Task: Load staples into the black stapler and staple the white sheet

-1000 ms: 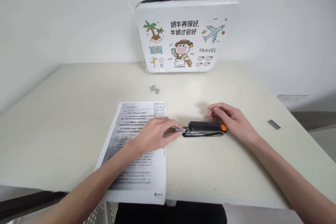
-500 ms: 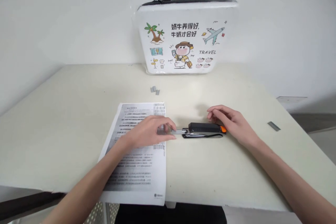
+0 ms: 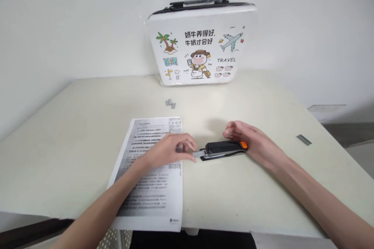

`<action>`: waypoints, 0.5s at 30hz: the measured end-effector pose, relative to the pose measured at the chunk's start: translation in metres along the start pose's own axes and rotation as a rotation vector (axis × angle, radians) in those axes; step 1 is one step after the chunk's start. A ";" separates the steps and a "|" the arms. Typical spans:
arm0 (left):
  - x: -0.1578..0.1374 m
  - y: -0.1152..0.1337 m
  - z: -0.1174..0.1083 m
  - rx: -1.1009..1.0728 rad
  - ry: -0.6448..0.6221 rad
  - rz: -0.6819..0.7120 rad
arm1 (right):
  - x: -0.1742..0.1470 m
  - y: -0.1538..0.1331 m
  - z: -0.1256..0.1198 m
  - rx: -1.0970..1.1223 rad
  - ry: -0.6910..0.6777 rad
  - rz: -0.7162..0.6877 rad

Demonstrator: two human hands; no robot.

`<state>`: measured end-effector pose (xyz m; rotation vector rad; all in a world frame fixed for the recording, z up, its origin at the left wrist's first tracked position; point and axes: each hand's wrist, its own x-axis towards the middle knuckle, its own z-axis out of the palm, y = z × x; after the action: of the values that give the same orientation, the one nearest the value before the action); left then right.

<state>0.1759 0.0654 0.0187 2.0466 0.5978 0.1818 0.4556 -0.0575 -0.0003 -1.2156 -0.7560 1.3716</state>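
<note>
A black stapler (image 3: 223, 148) with an orange rear end lies on the table to the right of the printed sheets. From its front end sticks out a silver metal slide (image 3: 200, 154). The thumb and index finger of my left hand (image 3: 172, 148) close on the slide's outer tip, while the hand hovers over the paper's right edge. Against the orange end rests the palm side of my right hand (image 3: 251, 140); its fingers reach along the stapler's far side, not wrapped round it. The printed sheets (image 3: 146, 198) lie partly under my left forearm.
Several grey staple strips (image 3: 170, 103) lie beyond the paper, and another staple strip (image 3: 304, 139) is at the table's right. A white cartoon-printed case (image 3: 201, 46) with a black handle stands at the back by the wall. The table's front edge (image 3: 216, 231) is close to me.
The stapler's rear has swung slightly. My right hand's fingers have straightened and turned along its far side. My left hand stays at the slide, and the camera view has shifted a little.
</note>
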 end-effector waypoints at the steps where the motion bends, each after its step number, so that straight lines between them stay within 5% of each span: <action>1: 0.001 -0.001 0.003 0.007 0.016 0.002 | 0.000 0.000 0.000 -0.004 -0.004 0.000; 8: 0.003 -0.009 0.011 0.018 0.094 0.055 | 0.001 0.002 -0.003 -0.073 -0.010 -0.005; 15: 0.002 -0.002 0.019 -0.071 0.033 0.067 | -0.001 0.003 -0.002 -0.069 -0.038 -0.022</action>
<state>0.1837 0.0526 0.0074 1.9997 0.5364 0.2733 0.4565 -0.0593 -0.0032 -1.2342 -0.8467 1.3634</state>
